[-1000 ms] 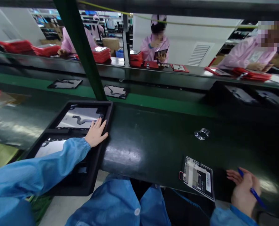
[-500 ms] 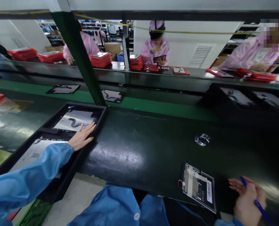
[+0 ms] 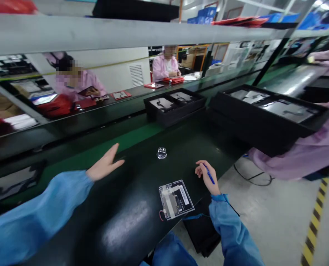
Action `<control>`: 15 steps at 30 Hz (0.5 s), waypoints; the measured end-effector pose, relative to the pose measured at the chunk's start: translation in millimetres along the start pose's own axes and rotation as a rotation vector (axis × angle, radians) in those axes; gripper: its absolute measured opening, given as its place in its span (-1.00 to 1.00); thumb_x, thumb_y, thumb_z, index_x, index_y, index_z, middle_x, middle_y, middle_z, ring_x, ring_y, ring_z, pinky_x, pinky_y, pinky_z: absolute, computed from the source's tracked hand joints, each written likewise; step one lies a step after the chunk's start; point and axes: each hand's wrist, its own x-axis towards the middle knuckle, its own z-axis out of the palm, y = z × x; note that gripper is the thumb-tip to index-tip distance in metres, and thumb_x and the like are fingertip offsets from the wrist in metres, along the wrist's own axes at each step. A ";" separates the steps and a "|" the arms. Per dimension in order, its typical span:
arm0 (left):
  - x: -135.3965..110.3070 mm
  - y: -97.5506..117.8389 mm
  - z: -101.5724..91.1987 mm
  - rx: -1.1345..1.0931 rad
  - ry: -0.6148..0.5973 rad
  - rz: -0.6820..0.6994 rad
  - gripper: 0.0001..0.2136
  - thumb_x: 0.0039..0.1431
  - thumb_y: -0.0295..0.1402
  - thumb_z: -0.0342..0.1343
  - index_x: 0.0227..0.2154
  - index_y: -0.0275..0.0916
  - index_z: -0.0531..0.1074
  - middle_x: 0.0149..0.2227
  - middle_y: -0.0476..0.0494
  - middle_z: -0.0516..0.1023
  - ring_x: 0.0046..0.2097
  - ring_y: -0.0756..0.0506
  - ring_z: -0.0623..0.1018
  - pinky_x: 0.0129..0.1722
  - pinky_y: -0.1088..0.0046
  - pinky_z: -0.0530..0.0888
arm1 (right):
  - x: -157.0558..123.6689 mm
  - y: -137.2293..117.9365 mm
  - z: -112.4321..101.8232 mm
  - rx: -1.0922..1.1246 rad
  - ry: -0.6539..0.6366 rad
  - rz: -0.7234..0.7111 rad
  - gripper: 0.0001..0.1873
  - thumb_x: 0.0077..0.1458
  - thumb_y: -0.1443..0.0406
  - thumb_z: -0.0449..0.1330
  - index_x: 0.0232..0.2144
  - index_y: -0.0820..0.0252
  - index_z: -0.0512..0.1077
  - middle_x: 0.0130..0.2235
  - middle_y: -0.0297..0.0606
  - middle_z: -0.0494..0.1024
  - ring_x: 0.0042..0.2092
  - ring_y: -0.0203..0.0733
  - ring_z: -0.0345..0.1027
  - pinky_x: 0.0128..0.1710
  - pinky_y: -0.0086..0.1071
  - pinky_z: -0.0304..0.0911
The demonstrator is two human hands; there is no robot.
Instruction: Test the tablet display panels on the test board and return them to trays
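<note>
My left hand (image 3: 105, 164) is held out over the dark bench, fingers straight and thumb apart, with nothing in it. A blue pen (image 3: 209, 174) lies in my right hand (image 3: 209, 177), whose fingers are curled round it near the bench's front edge. Between my hands, closer to the right one, a flat tablet-like panel (image 3: 175, 199) with a circuit board, pale tape strips and a white label lies on the bench. A thin red wire loop (image 3: 161, 215) sticks out at its corner. Beyond it sits a small shiny ring-shaped object (image 3: 161, 152), perhaps a tape roll.
Black trays (image 3: 178, 111) holding panels stand along the far side, with a larger stack of black trays (image 3: 264, 114) at the right. A person's pink sleeve (image 3: 300, 144) reaches beside that stack. Another panel (image 3: 10, 183) lies on the green strip at left. Co-workers in pink sit opposite.
The view has swung to the right. My left hand has come off the black tray with panels and is now in the air over the bench. My right hand still holds the pen.
</note>
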 end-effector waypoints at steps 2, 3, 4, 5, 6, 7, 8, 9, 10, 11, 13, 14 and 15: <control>83.4 41.6 24.6 -0.232 -0.050 -0.139 -0.26 0.07 -0.26 0.25 0.30 -0.29 0.16 0.40 -0.34 0.05 0.42 -0.25 0.03 0.39 0.20 -0.07 | -3.3 3.4 1.1 -0.010 0.064 0.004 -0.53 0.16 -0.12 0.08 -0.28 0.16 0.38 -0.56 -0.37 0.42 -0.55 -0.31 0.25 -0.56 -0.45 0.19; 121.5 58.4 36.5 -0.266 -0.061 -0.164 -0.35 0.11 -0.26 0.24 0.26 -0.28 0.24 0.37 -0.36 0.14 0.39 -0.27 0.11 0.37 0.17 0.02 | -4.7 4.2 1.6 -0.017 0.095 0.008 -0.54 0.17 -0.12 0.07 -0.29 0.15 0.37 -0.56 -0.37 0.41 -0.55 -0.30 0.24 -0.56 -0.45 0.19; 156.3 72.6 47.7 -0.305 -0.069 -0.195 -0.44 0.17 -0.25 0.22 0.21 -0.27 0.29 0.33 -0.36 0.22 0.35 -0.29 0.21 0.32 0.10 0.13 | -5.7 4.4 1.9 -0.022 0.123 0.012 -0.54 0.18 -0.12 0.06 -0.29 0.15 0.36 -0.56 -0.37 0.41 -0.55 -0.30 0.24 -0.56 -0.45 0.19; 187.2 84.1 58.3 -0.350 -0.078 -0.230 -0.52 0.23 -0.23 0.18 0.17 -0.26 0.32 0.27 -0.33 0.30 0.27 -0.29 0.32 0.24 -0.01 0.26 | -6.4 4.1 2.0 -0.028 0.143 0.016 -0.54 0.19 -0.12 0.05 -0.30 0.15 0.36 -0.56 -0.37 0.41 -0.55 -0.30 0.24 -0.55 -0.44 0.19; 214.0 93.4 68.1 -0.398 -0.088 -0.264 -0.58 0.26 -0.21 0.14 0.13 -0.25 0.35 0.21 -0.30 0.36 0.18 -0.27 0.41 0.15 -0.02 0.37 | -7.0 3.3 1.8 -0.032 0.158 0.021 -0.54 0.20 -0.11 0.04 -0.30 0.15 0.36 -0.57 -0.37 0.40 -0.55 -0.29 0.24 -0.55 -0.44 0.19; 236.7 100.8 76.9 -0.448 -0.103 -0.301 -0.61 0.28 -0.20 0.13 0.11 -0.25 0.36 0.15 -0.28 0.40 0.11 -0.24 0.47 0.07 0.01 0.44 | -7.3 2.2 1.6 -0.037 0.166 0.027 -0.54 0.20 -0.11 0.04 -0.31 0.15 0.35 -0.57 -0.37 0.40 -0.55 -0.29 0.24 -0.55 -0.44 0.19; 255.4 106.7 84.8 -0.498 -0.118 -0.338 -0.62 0.29 -0.20 0.12 0.09 -0.25 0.37 0.11 -0.26 0.43 0.04 -0.21 0.50 0.01 0.05 0.49 | -7.6 0.8 1.4 -0.042 0.170 0.035 -0.54 0.21 -0.11 0.04 -0.32 0.15 0.35 -0.58 -0.37 0.39 -0.55 -0.28 0.24 -0.56 -0.44 0.19; 270.6 111.4 91.6 -0.546 -0.132 -0.375 -0.63 0.29 -0.19 0.12 0.07 -0.25 0.38 0.08 -0.25 0.44 0.01 -0.19 0.51 -0.03 0.09 0.51 | -8.0 -0.6 1.3 -0.046 0.172 0.045 -0.55 0.21 -0.11 0.04 -0.33 0.15 0.35 -0.58 -0.37 0.39 -0.55 -0.28 0.24 -0.56 -0.44 0.18; 282.8 115.2 97.3 -0.591 -0.142 -0.412 -0.64 0.29 -0.19 0.12 0.07 -0.25 0.38 0.07 -0.25 0.45 -0.01 -0.18 0.52 -0.05 0.12 0.52 | -8.3 -2.1 1.3 -0.050 0.173 0.055 -0.55 0.22 -0.10 0.04 -0.34 0.15 0.35 -0.59 -0.37 0.39 -0.55 -0.29 0.24 -0.57 -0.45 0.18; 292.5 118.3 101.7 -0.633 -0.146 -0.450 -0.64 0.29 -0.19 0.12 0.06 -0.25 0.39 0.06 -0.25 0.45 -0.01 -0.18 0.52 -0.06 0.13 0.52 | -8.6 -3.5 1.5 -0.054 0.171 0.067 -0.56 0.22 -0.10 0.03 -0.35 0.15 0.35 -0.59 -0.37 0.39 -0.55 -0.29 0.24 -0.57 -0.45 0.17; 306.1 123.1 107.0 -0.704 -0.137 -0.529 -0.64 0.28 -0.18 0.12 0.06 -0.24 0.39 0.06 -0.25 0.45 -0.01 -0.18 0.51 -0.05 0.13 0.52 | -9.2 -5.8 2.3 -0.059 0.162 0.088 -0.57 0.23 -0.08 0.02 -0.35 0.14 0.34 -0.59 -0.38 0.39 -0.55 -0.30 0.24 -0.56 -0.46 0.18; 310.6 124.8 108.2 -0.734 -0.122 -0.569 -0.64 0.28 -0.19 0.12 0.06 -0.23 0.38 0.07 -0.24 0.45 0.00 -0.19 0.51 -0.05 0.12 0.51 | -9.3 -6.7 2.7 -0.062 0.155 0.097 -0.58 0.24 -0.07 0.02 -0.36 0.14 0.33 -0.59 -0.38 0.39 -0.55 -0.30 0.23 -0.56 -0.46 0.18; 313.6 126.2 108.7 -0.763 -0.101 -0.604 -0.64 0.28 -0.20 0.13 0.07 -0.23 0.38 0.08 -0.25 0.44 0.00 -0.19 0.51 -0.04 0.11 0.51 | -9.5 -7.3 3.2 -0.064 0.148 0.104 -0.58 0.24 -0.07 0.01 -0.36 0.13 0.33 -0.60 -0.38 0.39 -0.55 -0.30 0.23 -0.55 -0.46 0.18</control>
